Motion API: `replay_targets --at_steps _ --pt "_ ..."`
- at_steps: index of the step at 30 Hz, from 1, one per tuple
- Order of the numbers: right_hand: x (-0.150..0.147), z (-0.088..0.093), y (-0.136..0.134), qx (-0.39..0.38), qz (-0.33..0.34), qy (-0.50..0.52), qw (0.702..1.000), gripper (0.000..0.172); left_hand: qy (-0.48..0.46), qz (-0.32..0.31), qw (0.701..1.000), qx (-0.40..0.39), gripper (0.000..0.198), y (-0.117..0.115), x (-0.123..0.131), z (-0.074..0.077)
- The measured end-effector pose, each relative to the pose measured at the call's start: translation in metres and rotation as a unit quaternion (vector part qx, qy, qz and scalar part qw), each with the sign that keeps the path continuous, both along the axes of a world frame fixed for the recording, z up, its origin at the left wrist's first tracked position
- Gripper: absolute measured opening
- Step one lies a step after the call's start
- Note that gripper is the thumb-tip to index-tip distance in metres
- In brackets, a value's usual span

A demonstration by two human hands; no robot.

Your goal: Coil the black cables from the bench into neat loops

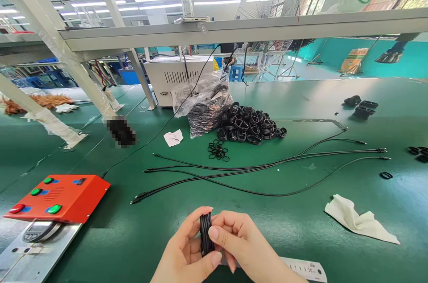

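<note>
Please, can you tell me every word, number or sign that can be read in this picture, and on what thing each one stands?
"6 7 8 9 30": printed on the metal ruler.
Too small or blurred to read: the print on the cardboard carton, the marks on the white paper scrap, and the meter's face.

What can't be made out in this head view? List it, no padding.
All in the head view:
- black coiled bundle: partly hidden by the left hand and right hand
- steel ruler: left end hidden by the right hand, lower edge cut off by the frame
- pixelated dark patch: blurred, cannot be named
- black pieces: cut off by the right edge
- white paper scrap: any marks too small to read
</note>
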State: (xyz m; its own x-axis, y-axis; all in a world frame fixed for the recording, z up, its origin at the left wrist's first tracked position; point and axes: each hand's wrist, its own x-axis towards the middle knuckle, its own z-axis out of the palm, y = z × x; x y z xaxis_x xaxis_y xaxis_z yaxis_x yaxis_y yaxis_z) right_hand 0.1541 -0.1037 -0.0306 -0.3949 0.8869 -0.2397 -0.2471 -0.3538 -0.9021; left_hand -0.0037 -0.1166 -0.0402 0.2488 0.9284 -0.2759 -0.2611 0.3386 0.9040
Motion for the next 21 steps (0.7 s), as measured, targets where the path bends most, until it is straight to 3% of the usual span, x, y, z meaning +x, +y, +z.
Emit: replay_targets --at_steps 8,12,16,21 --pt "0.003 -0.001 -0.001 -0.001 0.027 0.001 1.000 0.045 -0.031 0.063 0.997 0.010 0.070 0.006 -0.003 0.002" --pt "0.003 -0.003 -0.002 -0.012 0.027 0.007 1.000 0.042 -0.028 0.052 0.998 0.023 0.065 0.007 -0.004 0.003" --pt "0.002 -0.005 -0.002 -0.006 0.015 -0.077 0.997 0.030 -0.003 0.042 0.999 -0.003 0.051 0.005 -0.004 0.009" --pt "0.000 -0.002 -0.003 0.025 -0.025 -0.100 0.994 0.034 0.019 0.034 0.999 -0.009 0.045 0.002 -0.003 0.012"
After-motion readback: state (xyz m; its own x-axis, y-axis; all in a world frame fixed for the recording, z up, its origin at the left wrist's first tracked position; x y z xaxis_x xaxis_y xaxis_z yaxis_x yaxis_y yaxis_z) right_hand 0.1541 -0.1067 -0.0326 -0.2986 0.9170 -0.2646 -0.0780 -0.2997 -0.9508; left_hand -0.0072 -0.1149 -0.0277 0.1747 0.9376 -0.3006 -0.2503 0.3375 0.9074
